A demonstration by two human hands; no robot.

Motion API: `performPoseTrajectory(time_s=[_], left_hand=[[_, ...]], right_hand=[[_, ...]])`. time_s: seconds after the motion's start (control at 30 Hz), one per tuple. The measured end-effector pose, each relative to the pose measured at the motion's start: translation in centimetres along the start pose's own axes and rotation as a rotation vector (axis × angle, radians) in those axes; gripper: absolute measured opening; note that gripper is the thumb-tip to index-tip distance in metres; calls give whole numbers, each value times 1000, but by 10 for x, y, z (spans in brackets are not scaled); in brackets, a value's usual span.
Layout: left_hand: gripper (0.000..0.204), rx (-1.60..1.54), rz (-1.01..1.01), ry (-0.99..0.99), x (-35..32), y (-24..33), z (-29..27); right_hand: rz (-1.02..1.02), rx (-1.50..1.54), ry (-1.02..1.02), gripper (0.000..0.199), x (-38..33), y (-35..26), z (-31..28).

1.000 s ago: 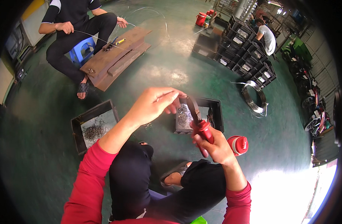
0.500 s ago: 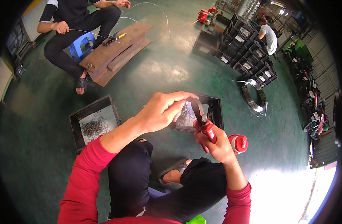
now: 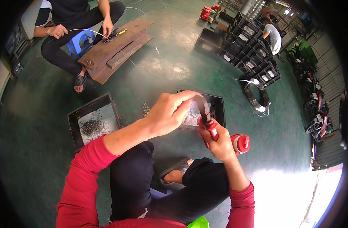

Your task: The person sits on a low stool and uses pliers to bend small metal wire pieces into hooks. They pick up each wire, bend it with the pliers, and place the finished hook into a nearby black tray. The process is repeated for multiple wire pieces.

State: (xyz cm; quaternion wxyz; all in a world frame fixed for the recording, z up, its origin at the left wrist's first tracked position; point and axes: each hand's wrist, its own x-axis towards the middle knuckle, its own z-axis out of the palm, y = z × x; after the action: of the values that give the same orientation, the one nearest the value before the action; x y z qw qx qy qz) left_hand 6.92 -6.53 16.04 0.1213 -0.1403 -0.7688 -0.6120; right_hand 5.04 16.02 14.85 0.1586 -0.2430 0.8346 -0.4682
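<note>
My right hand (image 3: 220,145) is wrapped round red-handled pliers (image 3: 212,129), their head pointing up and away from me. A dark curved strip (image 3: 203,107) arches from the pliers' head to the fingertips of my left hand (image 3: 170,114). My left thumb and index finger are closed at its upper end. Whether the strip is one piece or a bundle cannot be made out, and the jaws' bite is hidden. Both hands are held above the near side of a black crate (image 3: 218,110) with small dark pieces on its pale bottom.
A second black crate (image 3: 72,131) with thin wire pieces stands at left. A red jug (image 3: 240,144) is beside my right hand. Farther off are a wire coil (image 3: 256,97), stacked black crates (image 3: 250,49), and a co-worker at a rusty steel beam (image 3: 122,45).
My left hand has shifted slightly, still at the strip's end; the pliers have stayed nearly in place. The co-worker's one hand has come down to the beam, and the wire loop has moved.
</note>
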Motion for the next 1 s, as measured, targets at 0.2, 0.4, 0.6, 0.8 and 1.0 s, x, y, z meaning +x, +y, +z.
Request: performPoseTrajectory(time_s=[0.2,0.4,0.6,0.8,1.0], left_hand=[[28,-5,-31,38,-1,0,4],[26,-211,-226,-76,-2,-4,-7],[17,11,-165,-57,2,-17,-15],[14,-263,-244,69,13,-20,-15],[10,-620,-146,253,18,-16,-5]], right_hand=[[-12,-23,41,24,3,4,6],[8,-50,-96,24,9,-3,-15],[-9,-237,-235,21,12,-7,-37],[164,-137,-235,34,-1,-10,-31],[137,282,-212,37,-9,-19,-20]])
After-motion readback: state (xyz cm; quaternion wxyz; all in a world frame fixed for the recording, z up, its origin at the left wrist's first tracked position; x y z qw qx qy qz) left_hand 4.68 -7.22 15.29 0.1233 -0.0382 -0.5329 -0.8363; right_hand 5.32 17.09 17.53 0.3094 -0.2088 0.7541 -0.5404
